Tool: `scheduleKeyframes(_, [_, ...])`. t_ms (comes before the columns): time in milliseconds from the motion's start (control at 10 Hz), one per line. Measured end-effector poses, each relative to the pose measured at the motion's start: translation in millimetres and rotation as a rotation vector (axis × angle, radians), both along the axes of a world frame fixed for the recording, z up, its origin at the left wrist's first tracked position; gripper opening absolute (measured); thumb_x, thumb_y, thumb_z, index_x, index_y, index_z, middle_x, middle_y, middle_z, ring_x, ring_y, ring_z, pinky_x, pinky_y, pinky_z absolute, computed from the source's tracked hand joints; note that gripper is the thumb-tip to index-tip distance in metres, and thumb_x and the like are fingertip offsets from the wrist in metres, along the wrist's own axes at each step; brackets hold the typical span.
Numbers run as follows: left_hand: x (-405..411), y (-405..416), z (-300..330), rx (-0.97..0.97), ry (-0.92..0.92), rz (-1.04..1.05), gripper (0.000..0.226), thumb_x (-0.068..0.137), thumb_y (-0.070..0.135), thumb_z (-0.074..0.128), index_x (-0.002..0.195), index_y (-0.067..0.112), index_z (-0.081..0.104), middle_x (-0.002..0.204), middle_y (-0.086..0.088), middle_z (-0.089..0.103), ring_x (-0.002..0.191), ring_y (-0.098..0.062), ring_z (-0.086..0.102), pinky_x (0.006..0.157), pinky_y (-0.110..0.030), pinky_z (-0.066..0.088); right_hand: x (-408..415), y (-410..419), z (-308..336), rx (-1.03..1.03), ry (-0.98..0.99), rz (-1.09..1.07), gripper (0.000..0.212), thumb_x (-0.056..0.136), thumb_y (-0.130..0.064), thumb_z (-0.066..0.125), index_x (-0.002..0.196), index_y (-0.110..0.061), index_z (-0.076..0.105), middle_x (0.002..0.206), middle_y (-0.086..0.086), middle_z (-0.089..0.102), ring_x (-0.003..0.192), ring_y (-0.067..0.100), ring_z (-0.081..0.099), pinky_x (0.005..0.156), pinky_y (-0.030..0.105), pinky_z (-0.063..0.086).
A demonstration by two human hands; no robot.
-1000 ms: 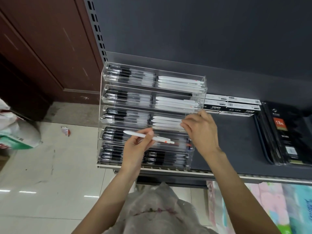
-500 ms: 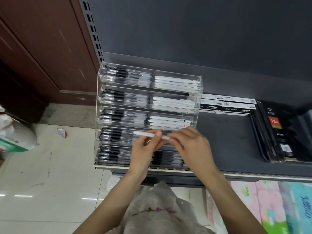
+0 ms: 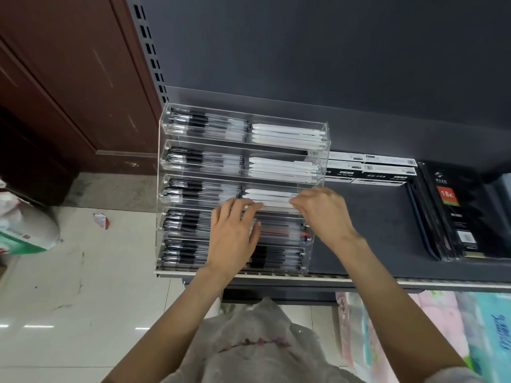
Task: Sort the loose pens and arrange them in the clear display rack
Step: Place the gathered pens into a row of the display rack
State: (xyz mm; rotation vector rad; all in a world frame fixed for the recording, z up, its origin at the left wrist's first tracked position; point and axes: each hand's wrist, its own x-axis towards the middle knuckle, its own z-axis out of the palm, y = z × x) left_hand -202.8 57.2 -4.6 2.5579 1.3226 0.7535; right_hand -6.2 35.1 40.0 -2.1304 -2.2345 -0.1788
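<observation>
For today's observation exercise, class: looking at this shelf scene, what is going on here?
A person is stocking a clear acrylic display rack on a dark shop shelf. Both hands hold one white pen level at the rack's third tier, right compartment, where other white pens lie: the left hand at one end, the right hand pinching the other. The left compartments hold black-capped pens. Boxed pens sit beside the rack.
</observation>
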Motion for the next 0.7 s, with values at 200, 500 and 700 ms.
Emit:
scheduleKeyframes(200, [2,5,-1,0.034,0.073,-0.006,0.039,0.08,0.021,0.069,0.118,0.019,0.061,0.114,-0.001,0.06,0.109,-0.022,0.048,0.093,-0.037,0.028,-6,-15,-8,0.091,0.039,0.061,0.043,0.051,0.008,0.076,0.086,-0.016,0.074,0.082,0.0,0.068,0.073,0.023,0.063,0.068,0.031,0.049])
scheduleKeyframes(500, [-5,14,6,-0.028,-0.009,-0.06,0.038,0.082,0.019,0.066,0.119,0.019,0.06,0.112,-0.001,0.062,0.105,-0.025,0.055,0.09,-0.043,0.041,-30,-26,-13,0.203,0.166,-0.156,0.034,0.073,0.002,0.069,0.104,-0.012,0.071,0.095,0.005,0.066,0.087,0.027,0.06,0.075,0.038,0.048])
scheduleKeyframes(700, [-21,7,46,-0.49,-0.617,0.031,0.007,0.093,0.019,0.054,0.097,0.023,0.058,0.08,0.013,0.062,0.074,-0.005,0.058,0.069,-0.022,0.047,-47,-40,3,0.493,0.331,-0.219,0.021,0.089,-0.014,0.057,0.107,-0.014,0.068,0.095,0.0,0.068,0.091,0.019,0.057,0.096,0.032,0.032])
